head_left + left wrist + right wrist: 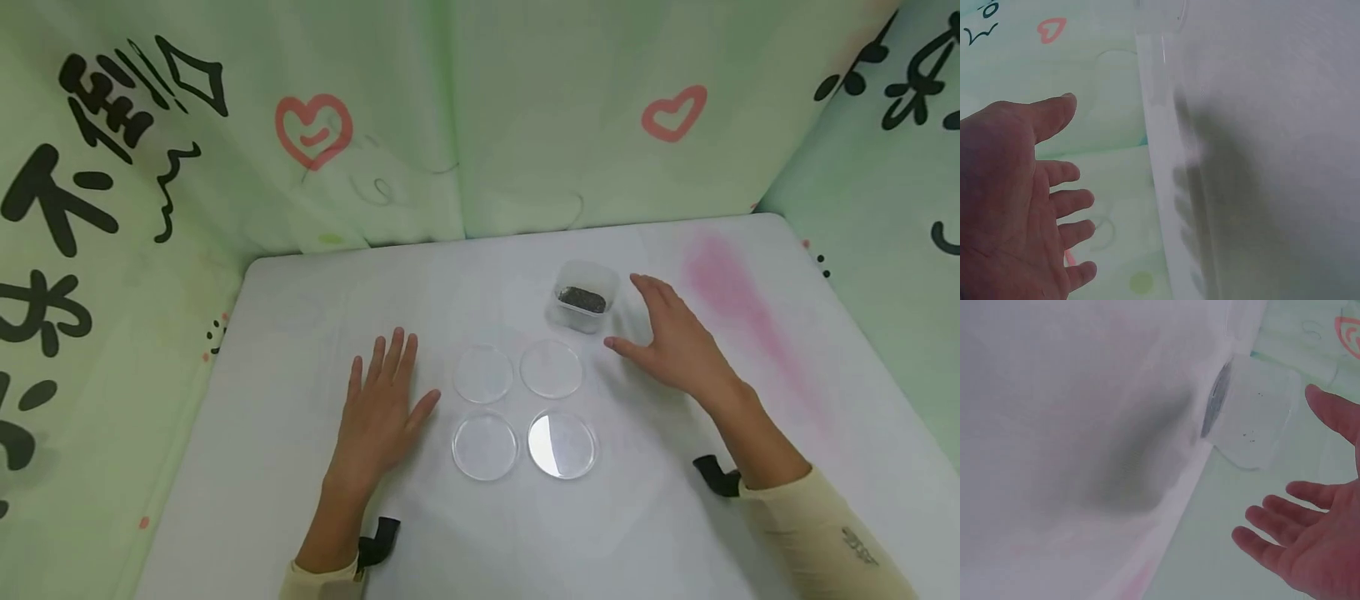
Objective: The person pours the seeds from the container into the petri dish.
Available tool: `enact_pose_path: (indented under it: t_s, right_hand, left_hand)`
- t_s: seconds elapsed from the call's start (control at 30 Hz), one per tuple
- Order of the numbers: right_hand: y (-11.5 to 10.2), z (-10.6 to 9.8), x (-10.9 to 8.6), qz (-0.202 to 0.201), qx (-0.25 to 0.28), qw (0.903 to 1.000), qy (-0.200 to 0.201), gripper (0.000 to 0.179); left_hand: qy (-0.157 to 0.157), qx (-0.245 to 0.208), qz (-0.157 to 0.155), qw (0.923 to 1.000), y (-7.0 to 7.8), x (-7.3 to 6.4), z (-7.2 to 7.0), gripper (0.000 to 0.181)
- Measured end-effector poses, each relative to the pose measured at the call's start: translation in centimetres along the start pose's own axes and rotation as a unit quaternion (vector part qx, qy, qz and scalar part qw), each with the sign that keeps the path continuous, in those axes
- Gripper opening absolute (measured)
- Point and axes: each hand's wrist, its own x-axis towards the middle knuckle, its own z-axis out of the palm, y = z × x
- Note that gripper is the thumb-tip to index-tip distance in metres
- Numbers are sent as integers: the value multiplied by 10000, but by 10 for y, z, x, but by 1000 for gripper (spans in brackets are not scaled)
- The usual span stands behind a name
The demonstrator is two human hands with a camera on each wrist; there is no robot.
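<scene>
A small translucent plastic tub (587, 275) stands at the back of the table, with a dark grainy-looking mass (582, 299) at its bottom. To its right my right hand (678, 346) hovers with thumb and fingers spread, apart from the tub; the right wrist view shows a gap between the hand (1319, 534) and the tub (1254, 415). In front of the tub lie several clear round dishes in two rows: back left (483, 375), back right (551, 369), front left (484, 447), front right (562, 444). Left of them, my left hand (381, 417) holds nothing, its fingers straight and spread.
The white table (300, 333) has a pink stain (742, 300) at the right. Green cloth walls (525, 167) with red hearts and black markings rise behind it and at both sides. Black curved pieces (378, 542) stick out beside both wrists.
</scene>
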Motion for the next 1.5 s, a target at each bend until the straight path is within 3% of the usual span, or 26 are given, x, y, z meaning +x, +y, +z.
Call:
enact_pose_path:
  t_s: [0.13, 0.3, 0.6, 0.83, 1.03, 1.33, 1.5]
  right_hand:
    - [3, -1, 28, 409, 490, 9973, -355, 110]
    - [12, 7, 51, 670, 797, 9933, -504, 118]
    - [17, 16, 55, 895, 1336, 9865, -314, 98]
    - [15, 19, 45, 1012, 1533, 9828, -180, 94]
    - [8, 11, 25, 855, 1539, 9844, -46, 93]
    - [-2, 4, -17, 202, 1547, 9874, 265, 86]
    - [-4, 3, -40, -224, 1288, 9902, 485, 85]
  left_hand:
    - [-198, -132, 232, 9994, 8, 10, -2, 83]
    - [-416, -506, 703, 9954, 24, 21, 3, 92]
    - [-912, -1665, 1308, 9731, 47, 17, 18, 97]
    - [-964, -1592, 1555, 9701, 54, 6, 26, 100]
    - [-1025, -1451, 1864, 9663, 66, 1, 29, 102]
    - [-1078, -856, 2067, 9687, 84, 0, 33, 104]
    - [-1004, -608, 2208, 9682, 91, 1, 36, 104]
